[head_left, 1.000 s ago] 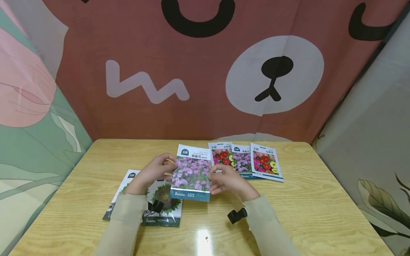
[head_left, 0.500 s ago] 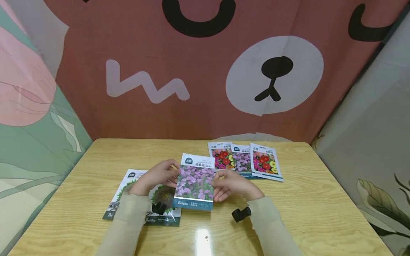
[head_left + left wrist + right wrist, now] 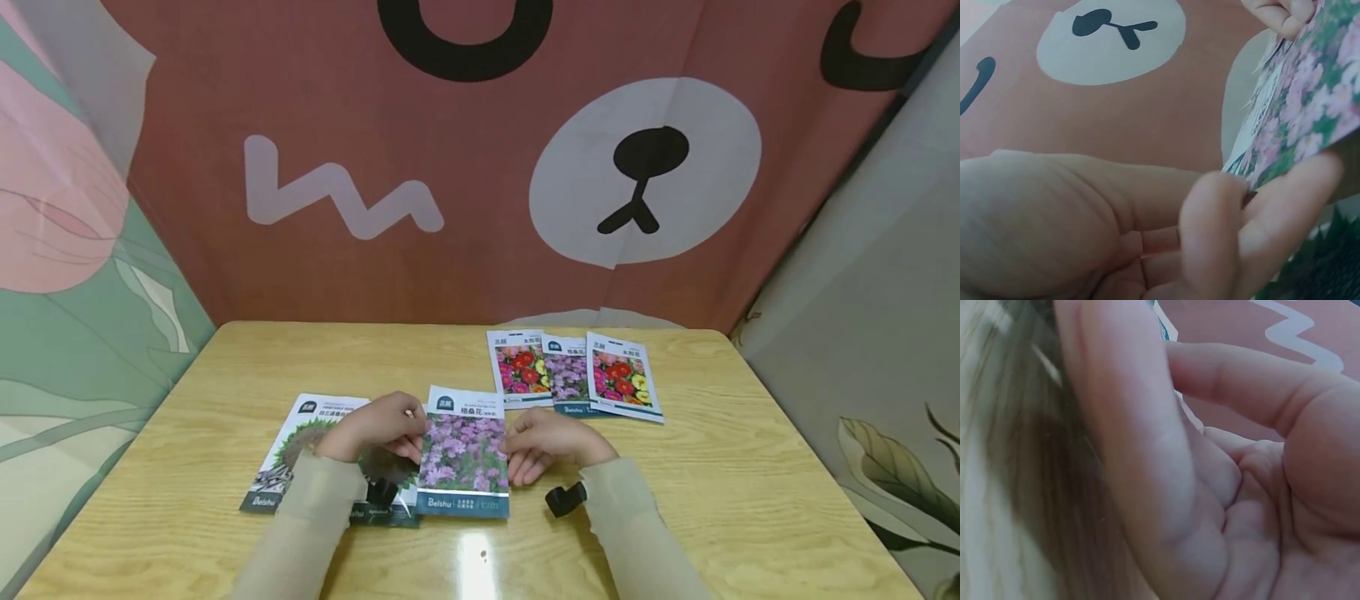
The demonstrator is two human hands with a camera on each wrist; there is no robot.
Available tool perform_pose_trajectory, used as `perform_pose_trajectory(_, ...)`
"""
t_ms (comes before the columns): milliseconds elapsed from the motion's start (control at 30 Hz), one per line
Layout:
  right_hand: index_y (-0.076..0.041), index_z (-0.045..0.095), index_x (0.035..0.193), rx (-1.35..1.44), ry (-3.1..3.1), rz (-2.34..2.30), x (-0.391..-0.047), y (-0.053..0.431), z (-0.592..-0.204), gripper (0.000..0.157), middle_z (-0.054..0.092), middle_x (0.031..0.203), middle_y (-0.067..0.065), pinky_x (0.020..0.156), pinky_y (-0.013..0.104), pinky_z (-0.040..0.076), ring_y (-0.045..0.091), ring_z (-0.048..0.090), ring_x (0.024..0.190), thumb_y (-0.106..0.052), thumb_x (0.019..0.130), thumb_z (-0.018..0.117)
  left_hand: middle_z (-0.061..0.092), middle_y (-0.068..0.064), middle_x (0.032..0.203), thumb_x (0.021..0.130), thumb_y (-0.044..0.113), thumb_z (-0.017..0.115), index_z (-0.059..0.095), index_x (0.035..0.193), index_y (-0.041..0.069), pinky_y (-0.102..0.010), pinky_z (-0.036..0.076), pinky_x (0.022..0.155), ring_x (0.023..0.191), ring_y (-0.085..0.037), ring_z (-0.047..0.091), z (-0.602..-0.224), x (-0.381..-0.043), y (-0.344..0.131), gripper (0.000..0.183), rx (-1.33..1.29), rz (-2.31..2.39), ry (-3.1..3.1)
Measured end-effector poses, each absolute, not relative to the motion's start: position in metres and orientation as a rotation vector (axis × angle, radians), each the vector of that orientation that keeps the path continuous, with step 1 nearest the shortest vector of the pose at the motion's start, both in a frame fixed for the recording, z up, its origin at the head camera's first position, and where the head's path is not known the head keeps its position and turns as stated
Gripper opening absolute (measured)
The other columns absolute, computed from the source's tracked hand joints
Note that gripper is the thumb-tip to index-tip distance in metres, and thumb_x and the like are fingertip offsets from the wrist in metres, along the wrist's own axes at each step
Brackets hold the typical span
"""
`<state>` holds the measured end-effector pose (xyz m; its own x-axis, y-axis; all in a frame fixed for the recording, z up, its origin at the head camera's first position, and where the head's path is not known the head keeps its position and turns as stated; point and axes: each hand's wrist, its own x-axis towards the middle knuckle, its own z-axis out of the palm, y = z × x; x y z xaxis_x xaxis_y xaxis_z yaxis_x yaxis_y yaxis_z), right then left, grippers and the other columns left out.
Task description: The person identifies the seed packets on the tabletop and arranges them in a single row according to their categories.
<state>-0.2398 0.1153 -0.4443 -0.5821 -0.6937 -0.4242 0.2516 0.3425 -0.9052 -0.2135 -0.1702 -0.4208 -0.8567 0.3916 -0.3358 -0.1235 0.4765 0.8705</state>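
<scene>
A seed packet (image 3: 463, 454) printed with purple flowers is held face up in front of me, between both hands. My left hand (image 3: 384, 423) pinches its left edge; in the left wrist view thumb and finger grip the flowered packet (image 3: 1310, 106) at its edge. My right hand (image 3: 551, 442) pinches the right edge, fingers curled; the right wrist view mostly shows the fingers (image 3: 1141, 425), with the packet almost hidden. Under the left hand and sleeve lie two white seed packets with round green-edged plant pictures, one (image 3: 303, 442) at the left and one (image 3: 390, 512) partly covered.
At the back right of the wooden table (image 3: 712, 500) lie a red-flower packet (image 3: 520, 371), a purple-flower packet (image 3: 567, 379) and another red-flower packet (image 3: 624, 379), slightly overlapping. A printed cloth (image 3: 480, 275) stands behind the table's far edge.
Both hands have brought the purple-flower packet down toward the table and nearer to me, slightly to the right. The other packets have stayed where they were.
</scene>
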Motion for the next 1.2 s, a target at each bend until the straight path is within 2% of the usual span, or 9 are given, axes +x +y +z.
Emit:
perform_pose_trajectory(167,0.008,0.063,0.086,-0.411,1.746,-1.346,-0.2396,0.1154,-0.4479,0.022,0.068,0.077,0.023,0.059,0.035,0.057,0.021,0.068,0.06,-0.013,0.091,0.059,0.063,-0.013,0.07,0.095,0.006,0.049,0.06,0.091,-0.003,-0.029,0.053,0.053,0.052,-0.017,0.064,-0.4218,-0.2106,-0.1655,0.014,0.17,1.342,2.259)
perform_pose_trajectory(467,0.007,0.064,0.085,-0.404,1.771,-1.324,-0.2363,0.1119,-0.4535,0.022,0.068,0.073,0.022,0.057,0.035,0.056,0.022,0.067,0.058,-0.014,0.09,0.061,0.063,-0.013,0.064,0.094,0.006,0.051,0.061,0.082,-0.004,-0.03,0.053,0.053,0.05,-0.019,0.063,-0.4186,-0.206,-0.1612,0.018,0.159,1.272,2.291)
perform_pose_trajectory(833,0.008,0.062,0.081,-0.429,1.775,-1.292,-0.2342,0.1093,-0.4534,0.023,0.067,0.072,0.022,0.055,0.034,0.056,0.021,0.067,0.056,-0.012,0.09,0.059,0.063,-0.012,0.06,0.094,0.009,0.055,0.063,0.078,-0.001,-0.022,0.046,0.044,0.047,-0.016,0.062,-0.4238,-0.2058,-0.1618,0.02,0.112,1.21,2.304)
perform_pose_trajectory(1200,0.006,0.061,0.081,-0.386,1.806,-1.283,-0.2322,0.1077,-0.4527,0.021,0.067,0.071,0.022,0.051,0.032,0.055,0.019,0.065,0.053,-0.014,0.089,0.06,0.064,-0.011,0.059,0.093,0.01,0.057,0.059,0.072,-0.002,-0.024,0.048,0.046,0.05,-0.019,0.064,-0.4234,-0.2044,-0.1595,0.025,0.09,1.166,2.346)
